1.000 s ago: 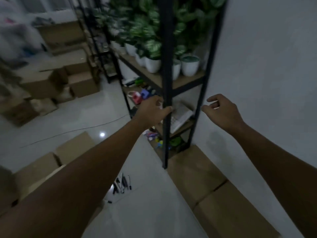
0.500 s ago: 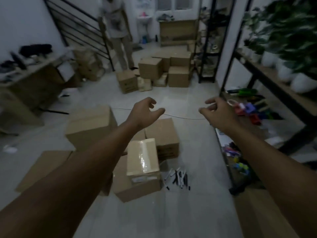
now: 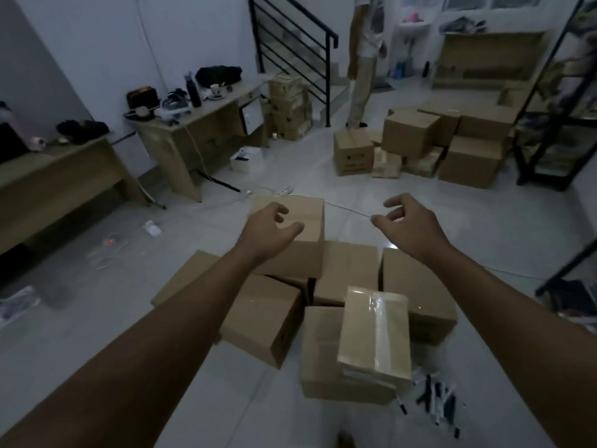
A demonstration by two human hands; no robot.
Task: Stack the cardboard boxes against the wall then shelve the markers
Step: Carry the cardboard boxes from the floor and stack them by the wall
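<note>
Several cardboard boxes lie in a loose pile on the floor below my arms. A tall box (image 3: 303, 250) stands at the far side of the pile, and a taped box (image 3: 376, 331) rests on another at the near side. My left hand (image 3: 271, 231) hovers over the tall box, fingers apart, holding nothing. My right hand (image 3: 407, 221) is held out to the right of that box, fingers loosely spread and empty. A scatter of black and white markers (image 3: 436, 402) lies on the floor right of the pile.
A flattened cardboard sheet (image 3: 184, 276) lies left of the pile. More boxes (image 3: 420, 140) are stacked at the back right, where a person (image 3: 365, 59) stands by the stairs. Two desks (image 3: 193, 124) line the left wall. A black shelf frame (image 3: 549, 124) stands right. Cables (image 3: 258, 192) cross the floor.
My view has swung left from the shelf and wall to the room; the box pile is now closer and centred. Both hands stay raised and empty.
</note>
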